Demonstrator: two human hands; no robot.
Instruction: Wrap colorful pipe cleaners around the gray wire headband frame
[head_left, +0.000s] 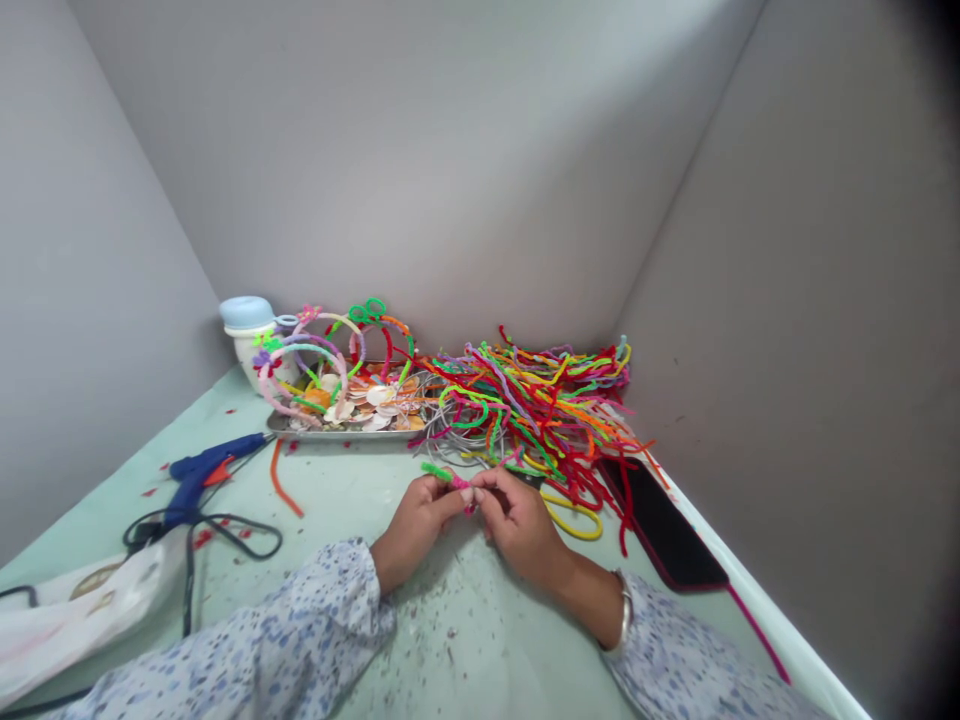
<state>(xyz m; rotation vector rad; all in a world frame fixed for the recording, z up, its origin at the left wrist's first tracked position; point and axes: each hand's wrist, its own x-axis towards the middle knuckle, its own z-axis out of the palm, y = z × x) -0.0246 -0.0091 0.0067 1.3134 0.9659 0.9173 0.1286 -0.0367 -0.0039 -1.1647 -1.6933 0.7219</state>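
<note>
Over the middle of the table, my left hand (420,525) and my right hand (521,520) meet at the fingertips. Between them is a small length of pipe cleaner (438,471), green at its left end and pink toward the middle. My left thumb and finger pinch the pink part. The right fingertips press together on its other end, where a bit of pink shows below. How the pink end is bent is hidden by my fingers. Just behind my hands lies a large heap of coloured pipe cleaners (517,400).
A metal tray (352,435) holds round discs and several fuzzy headbands (304,350). A white jar with a blue lid (247,315) stands behind it. At left lie a blue glue gun (217,458) with its cord and a plastic bag (97,610). A dark phone (664,530) lies right.
</note>
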